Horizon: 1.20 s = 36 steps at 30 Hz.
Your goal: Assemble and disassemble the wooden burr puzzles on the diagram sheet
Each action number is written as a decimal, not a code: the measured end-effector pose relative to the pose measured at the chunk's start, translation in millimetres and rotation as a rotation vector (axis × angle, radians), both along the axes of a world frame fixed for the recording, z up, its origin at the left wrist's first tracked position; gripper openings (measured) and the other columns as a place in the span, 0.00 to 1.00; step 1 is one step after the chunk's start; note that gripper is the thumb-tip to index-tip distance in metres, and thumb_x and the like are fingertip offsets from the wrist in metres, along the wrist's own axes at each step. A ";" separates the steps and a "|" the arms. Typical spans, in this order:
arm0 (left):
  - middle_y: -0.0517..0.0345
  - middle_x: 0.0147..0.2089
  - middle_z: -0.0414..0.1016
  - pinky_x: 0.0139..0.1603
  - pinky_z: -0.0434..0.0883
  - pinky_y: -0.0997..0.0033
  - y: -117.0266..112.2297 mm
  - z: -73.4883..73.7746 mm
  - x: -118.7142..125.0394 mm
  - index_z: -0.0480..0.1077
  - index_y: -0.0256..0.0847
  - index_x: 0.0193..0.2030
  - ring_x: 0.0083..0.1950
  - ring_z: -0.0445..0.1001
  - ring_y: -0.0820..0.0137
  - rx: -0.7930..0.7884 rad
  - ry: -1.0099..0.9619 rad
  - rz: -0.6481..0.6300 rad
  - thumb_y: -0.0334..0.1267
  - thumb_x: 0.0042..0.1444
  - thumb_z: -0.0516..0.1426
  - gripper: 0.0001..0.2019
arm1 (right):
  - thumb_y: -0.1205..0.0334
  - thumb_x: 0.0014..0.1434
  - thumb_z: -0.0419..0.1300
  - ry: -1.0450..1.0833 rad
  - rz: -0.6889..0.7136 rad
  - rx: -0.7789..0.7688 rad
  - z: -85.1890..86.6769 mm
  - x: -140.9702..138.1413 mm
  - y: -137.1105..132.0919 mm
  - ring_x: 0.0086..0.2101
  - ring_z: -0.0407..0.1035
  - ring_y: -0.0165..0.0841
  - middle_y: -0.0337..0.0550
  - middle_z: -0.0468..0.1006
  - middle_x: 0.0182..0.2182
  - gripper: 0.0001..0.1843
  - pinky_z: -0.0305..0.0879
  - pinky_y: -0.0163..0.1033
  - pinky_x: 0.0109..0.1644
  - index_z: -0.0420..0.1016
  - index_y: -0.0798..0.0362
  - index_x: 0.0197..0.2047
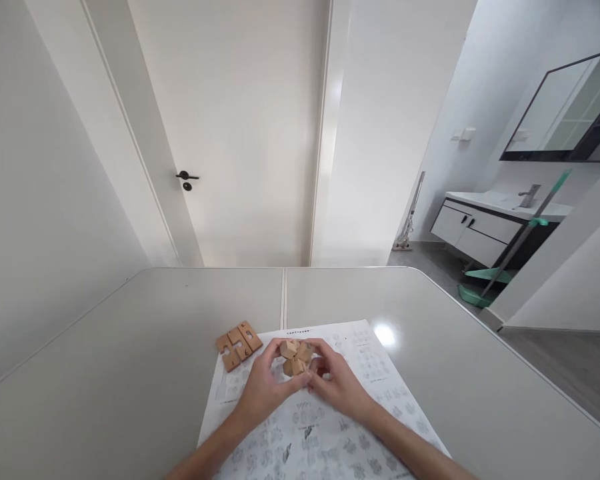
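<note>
First, at the left on the table (145, 360), we have three flat wooden plates (242, 351) side by side, over the upper left corner of the printed sheet (387, 403). Next comes our left hand (264, 388), its fingers curled round the left side of the wooden block (296, 358). The block sits between our hands, above the sheet; we cannot tell whether it touches the paper. Our right hand (341, 387) grips the other side, thumbs close together at the near edge. For good handling, we judge a light, even pinch best: one hand steadies, the other feels for play, and we force nothing, since the angled pieces may slip apart.
</note>
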<state>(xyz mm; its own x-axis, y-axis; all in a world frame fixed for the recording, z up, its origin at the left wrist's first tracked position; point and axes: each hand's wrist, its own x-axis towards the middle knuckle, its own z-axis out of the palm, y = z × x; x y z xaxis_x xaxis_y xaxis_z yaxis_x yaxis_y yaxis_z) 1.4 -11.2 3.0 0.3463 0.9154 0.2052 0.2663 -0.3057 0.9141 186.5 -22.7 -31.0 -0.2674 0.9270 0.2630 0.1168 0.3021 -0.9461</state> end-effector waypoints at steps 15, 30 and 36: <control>0.46 0.58 0.75 0.61 0.69 0.58 12.5 -8.0 -3.0 0.67 0.42 0.53 0.58 0.73 0.58 -0.135 -0.190 0.027 0.47 0.62 0.60 0.17 | 0.67 0.59 0.59 -0.360 -0.217 0.211 -5.7 -1.2 0.5 0.29 0.68 0.31 0.43 0.69 0.47 0.22 0.69 0.38 0.32 0.63 0.46 0.56; 0.51 0.60 0.74 0.63 0.67 0.58 15.3 -7.3 -10.7 0.69 0.47 0.60 0.60 0.71 0.56 -0.065 -0.078 -0.079 0.49 0.56 0.65 0.26 | 0.58 0.61 0.65 -0.427 -0.226 0.345 -16.0 8.8 10.5 0.53 0.66 0.48 0.51 0.70 0.51 0.14 0.68 0.56 0.57 0.70 0.47 0.50; 0.53 0.56 0.76 0.61 0.68 0.59 11.1 -8.7 -6.3 0.69 0.47 0.59 0.58 0.71 0.56 -0.045 -0.046 -0.086 0.48 0.55 0.65 0.26 | 0.56 0.67 0.56 -0.196 -0.117 0.256 0.9 9.9 7.5 0.42 0.71 0.38 0.47 0.76 0.47 0.12 0.71 0.42 0.44 0.70 0.47 0.53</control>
